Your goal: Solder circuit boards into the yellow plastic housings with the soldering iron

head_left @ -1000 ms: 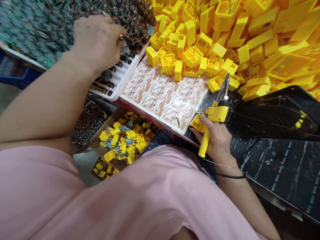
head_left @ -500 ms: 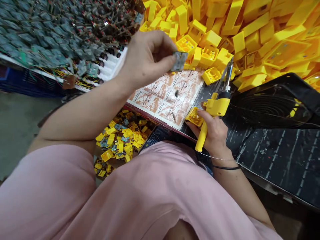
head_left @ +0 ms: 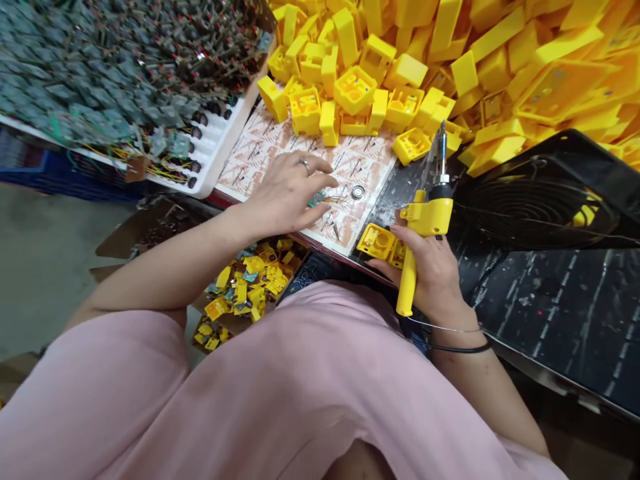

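Observation:
My left hand (head_left: 287, 191) lies low over the printed paper sheet (head_left: 260, 143), fingers curled down on a small green circuit board (head_left: 317, 198) with thin wires. A small round metal part (head_left: 357, 192) rests on the sheet just right of it. My right hand (head_left: 430, 267) grips a yellow soldering gun (head_left: 423, 223) with its tip pointing up, and its fingers also touch a small yellow plastic housing (head_left: 376, 241) at the bench edge.
A heap of yellow plastic housings (head_left: 450, 60) fills the back right. A white tray (head_left: 220, 157) piled with circuit boards (head_left: 100, 73) sits at back left. A black fan (head_left: 540, 207) lies to the right. A cardboard box of assembled yellow parts (head_left: 245, 283) stands below the bench.
My left hand took a circuit board from the tray pile, carried it right through the air, then lowered it onto the printed sheet. The right hand kept hold of the soldering gun.

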A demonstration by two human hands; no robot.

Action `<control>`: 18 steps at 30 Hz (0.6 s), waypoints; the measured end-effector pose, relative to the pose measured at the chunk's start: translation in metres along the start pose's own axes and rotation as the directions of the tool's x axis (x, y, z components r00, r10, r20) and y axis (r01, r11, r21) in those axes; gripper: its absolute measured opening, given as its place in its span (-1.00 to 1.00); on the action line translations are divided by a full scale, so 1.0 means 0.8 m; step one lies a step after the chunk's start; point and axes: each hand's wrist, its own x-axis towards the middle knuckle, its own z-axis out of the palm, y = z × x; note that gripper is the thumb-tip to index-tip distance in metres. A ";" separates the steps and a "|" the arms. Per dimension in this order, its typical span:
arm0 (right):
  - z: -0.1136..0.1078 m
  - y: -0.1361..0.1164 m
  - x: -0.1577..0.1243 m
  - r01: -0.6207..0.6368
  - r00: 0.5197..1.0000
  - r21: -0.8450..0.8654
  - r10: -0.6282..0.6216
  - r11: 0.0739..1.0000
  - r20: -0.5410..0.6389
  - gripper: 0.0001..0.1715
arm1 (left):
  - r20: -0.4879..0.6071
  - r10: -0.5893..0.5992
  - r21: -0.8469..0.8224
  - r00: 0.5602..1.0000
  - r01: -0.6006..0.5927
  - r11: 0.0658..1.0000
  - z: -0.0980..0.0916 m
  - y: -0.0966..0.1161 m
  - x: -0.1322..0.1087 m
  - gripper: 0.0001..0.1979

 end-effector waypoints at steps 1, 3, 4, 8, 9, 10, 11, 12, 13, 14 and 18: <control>-0.001 0.000 -0.002 -0.007 1.000 0.003 0.007 1.000 0.003 -0.25 | 0.032 -0.006 -0.015 0.999 0.007 1.000 0.005 0.004 0.008 -0.64; -0.005 0.000 -0.006 -0.028 1.000 0.009 0.028 1.000 0.013 -0.23 | 0.076 -0.048 -0.045 0.996 0.052 0.998 0.014 0.007 0.022 -0.73; -0.008 -0.001 -0.009 -0.040 0.999 0.016 0.039 0.999 0.017 -0.20 | 0.086 -0.069 -0.069 0.994 0.075 0.995 0.017 0.006 0.026 -0.76; -0.015 -0.002 -0.015 -0.068 0.998 0.070 0.069 0.995 -0.003 -0.20 | 0.052 -0.110 -0.246 0.993 0.119 0.962 0.014 0.001 0.026 -0.76; -0.013 -0.003 -0.014 -0.072 0.997 0.079 0.073 0.994 -0.005 -0.21 | 0.036 -0.114 -0.286 0.993 0.120 0.951 0.012 0.001 0.023 -0.75; -0.009 -0.004 -0.012 -0.079 0.997 0.082 0.080 0.994 -0.009 -0.23 | 0.015 -0.123 -0.314 0.992 0.121 0.942 0.010 0.001 0.020 -0.74; -0.003 -0.005 -0.008 -0.085 0.996 0.078 0.086 0.993 -0.010 -0.27 | -0.010 -0.135 -0.329 0.991 0.124 0.936 0.009 0.003 0.017 -0.74; 0.003 -0.007 -0.003 -0.083 0.996 0.072 0.085 0.994 -0.015 -0.32 | -0.034 -0.148 -0.331 0.988 0.128 0.935 0.008 0.005 0.015 -0.73; 0.009 -0.008 0.003 -0.072 0.997 0.062 0.073 0.995 -0.024 -0.37 | -0.050 -0.154 -0.323 0.987 0.130 0.938 0.009 0.008 0.013 -0.73; 0.015 -0.010 0.010 -0.048 0.998 0.052 0.050 0.997 -0.037 -0.42 | -0.058 -0.150 -0.306 0.987 0.125 0.944 0.010 0.012 0.010 -0.74; 0.010 -0.017 0.022 0.000 0.987 0.034 0.006 0.999 -0.162 -0.52 | -0.026 -0.071 -0.239 0.997 0.063 0.969 0.017 0.028 0.001 -0.76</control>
